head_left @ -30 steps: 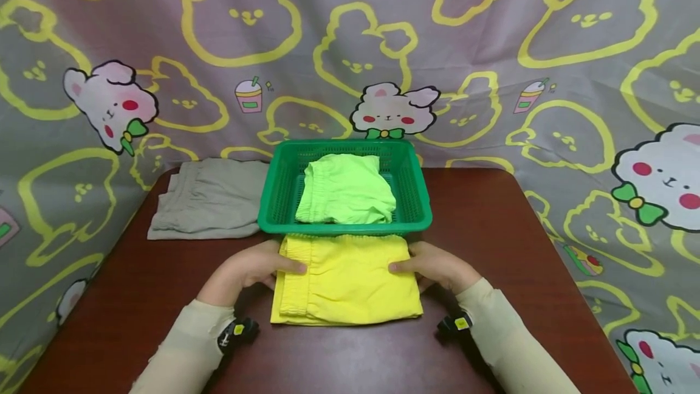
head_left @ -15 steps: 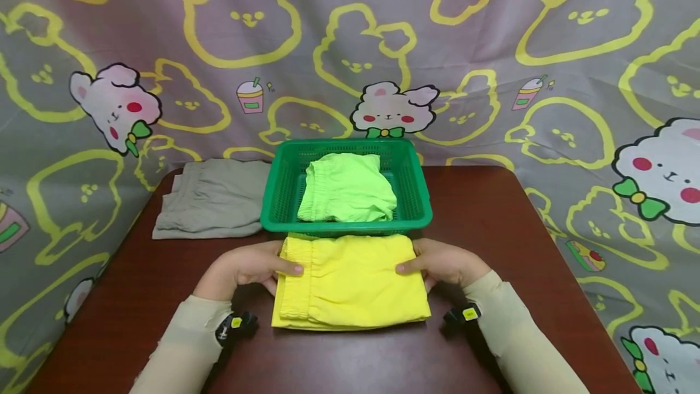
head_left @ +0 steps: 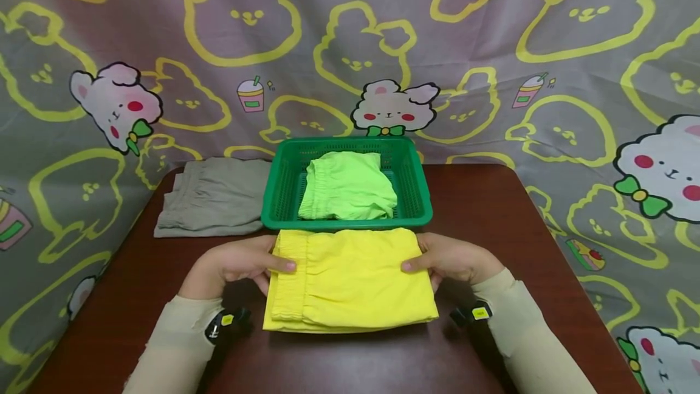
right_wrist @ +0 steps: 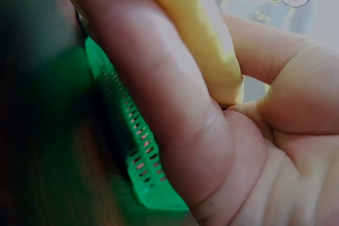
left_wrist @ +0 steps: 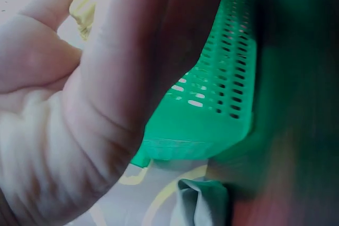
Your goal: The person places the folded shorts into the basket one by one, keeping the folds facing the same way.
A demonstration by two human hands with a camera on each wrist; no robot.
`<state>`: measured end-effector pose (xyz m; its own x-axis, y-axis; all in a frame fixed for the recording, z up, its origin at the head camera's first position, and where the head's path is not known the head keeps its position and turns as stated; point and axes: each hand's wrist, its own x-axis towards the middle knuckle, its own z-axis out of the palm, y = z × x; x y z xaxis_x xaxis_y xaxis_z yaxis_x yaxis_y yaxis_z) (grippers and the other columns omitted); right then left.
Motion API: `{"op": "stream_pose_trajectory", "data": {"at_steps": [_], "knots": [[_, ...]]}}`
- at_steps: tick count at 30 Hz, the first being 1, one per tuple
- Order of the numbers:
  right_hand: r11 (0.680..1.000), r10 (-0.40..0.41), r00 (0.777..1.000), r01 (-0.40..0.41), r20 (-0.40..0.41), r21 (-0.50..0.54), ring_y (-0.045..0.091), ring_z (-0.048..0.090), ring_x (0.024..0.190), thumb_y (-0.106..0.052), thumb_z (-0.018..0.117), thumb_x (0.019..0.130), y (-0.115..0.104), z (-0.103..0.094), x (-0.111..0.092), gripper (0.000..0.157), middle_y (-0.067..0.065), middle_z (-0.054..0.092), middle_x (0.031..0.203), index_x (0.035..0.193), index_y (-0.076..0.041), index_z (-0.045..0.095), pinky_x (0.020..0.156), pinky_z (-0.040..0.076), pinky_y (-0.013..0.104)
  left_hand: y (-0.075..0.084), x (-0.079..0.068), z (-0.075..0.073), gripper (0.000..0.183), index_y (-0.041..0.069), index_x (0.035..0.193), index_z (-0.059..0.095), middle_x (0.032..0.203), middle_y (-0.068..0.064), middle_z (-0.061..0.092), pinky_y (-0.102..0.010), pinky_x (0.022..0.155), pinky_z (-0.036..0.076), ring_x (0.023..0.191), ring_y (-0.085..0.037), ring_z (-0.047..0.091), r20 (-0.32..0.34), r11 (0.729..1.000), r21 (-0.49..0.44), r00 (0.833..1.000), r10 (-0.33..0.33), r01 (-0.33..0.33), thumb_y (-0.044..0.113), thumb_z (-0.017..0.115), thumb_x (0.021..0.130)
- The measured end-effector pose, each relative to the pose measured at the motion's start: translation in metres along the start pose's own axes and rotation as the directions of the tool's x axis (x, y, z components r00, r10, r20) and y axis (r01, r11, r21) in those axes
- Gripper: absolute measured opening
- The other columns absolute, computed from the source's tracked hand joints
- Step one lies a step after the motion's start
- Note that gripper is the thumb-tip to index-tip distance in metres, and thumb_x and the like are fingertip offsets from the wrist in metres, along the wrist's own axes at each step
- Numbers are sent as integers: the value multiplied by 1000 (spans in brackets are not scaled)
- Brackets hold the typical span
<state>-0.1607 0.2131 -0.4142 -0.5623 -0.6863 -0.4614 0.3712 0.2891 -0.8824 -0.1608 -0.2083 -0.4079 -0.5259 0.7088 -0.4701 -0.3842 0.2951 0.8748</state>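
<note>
Together, the left hand [head_left: 243, 263] and the right hand [head_left: 456, 260] grip the folded yellow shorts [head_left: 355, 281] at opposite sides, thumbs on top. The shorts are on the near side of the green basket [head_left: 287, 190], in which folded lime shorts [head_left: 350, 187] lie. Folded grey shorts [head_left: 224, 193] rest left of the basket on the brown table [head_left: 476, 199], before a patterned cloth [head_left: 470, 23].

A smooth, reddish-brown, wood-toned table [head_left: 481, 217] is showing 2 rounded far corners and a pale sheen near its front. A green, rectangular, perforated plastic basket [head_left: 339, 224] is sitting toward the far edge, around the middle. A folded grey fabric garment [head_left: 224, 196] is lying flat to its left, its right end reaching the basket's side.
</note>
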Motion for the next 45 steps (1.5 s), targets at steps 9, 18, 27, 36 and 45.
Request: {"op": "stream_pose_trajectory", "data": {"at_steps": [9, 18, 27, 36, 45], "knots": [[1000, -26, 1000, 26, -9, 8, 42, 74, 98, -15, 72, 96, -13, 3, -12, 47, 24, 72, 113, 133, 2, 49, 74, 58, 60, 13, -11, 3, 51, -1, 143, 40, 122, -25, 69, -60, 77, 58, 102, -44, 72, 7, 1000, 7, 1000, 26, -26, 16, 65, 102], [997, -72, 997, 73, -20, 15, 42, 74, 99, -13, 71, 97, -22, 3, -21, 48, 23, 73, 114, 135, 4, 47, 75, 57, 61, 23, -22, 7, 47, -5, 140, 40, 120, -25, 70, -60, 78, 58, 102, -43, 73, 9, 997, -10, 997, 82, -82, 15, 61, 103], [992, -121, 989, 124, -83, 36, 41, 74, 101, -13, 67, 100, -27, 3, -28, 47, 21, 71, 116, 138, 3, 44, 78, 57, 61, 26, -19, 8, 49, -3, 146, 33, 125, -24, 68, -63, 82, 56, 107, -43, 71, -9, 987, -65, 989, 148, -148, 14, 56, 106], [979, -180, 967, 194, -179, 63, 39, 73, 104, -15, 65, 102, -32, 6, -30, 49, 18, 72, 119, 141, 3, 42, 82, 57, 59, 31, -25, 14, 50, 3, 149, 30, 121, -19, 71, -60, 81, 57, 102, -41, 73, -150, 974, -96, 970, 190, -205, 22, 51, 108], [965, -219, 930, 251, -295, 74, 32, 75, 101, -18, 63, 103, -38, 1, -25, 47, 13, 73, 115, 140, 3, 42, 83, 58, 54, 42, -16, 24, 57, 6, 152, 27, 117, -12, 70, -54, 83, 59, 100, -29, 75, -332, 964, -139, 928, 168, -225, 33, 52, 108]]}}
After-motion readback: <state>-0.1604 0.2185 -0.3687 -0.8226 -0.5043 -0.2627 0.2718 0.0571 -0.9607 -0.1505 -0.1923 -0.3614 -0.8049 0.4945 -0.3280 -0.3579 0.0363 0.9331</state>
